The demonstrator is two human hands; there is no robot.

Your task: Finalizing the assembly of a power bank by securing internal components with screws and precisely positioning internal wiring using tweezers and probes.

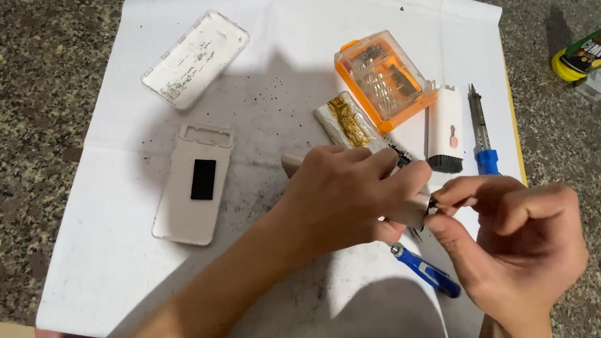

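While gripped, a smooth beige cylinder (408, 210).

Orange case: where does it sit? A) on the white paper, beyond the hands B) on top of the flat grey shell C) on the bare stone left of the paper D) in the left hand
A: the orange case lies on the white paper, beyond both the left hand and right hand, untouched.
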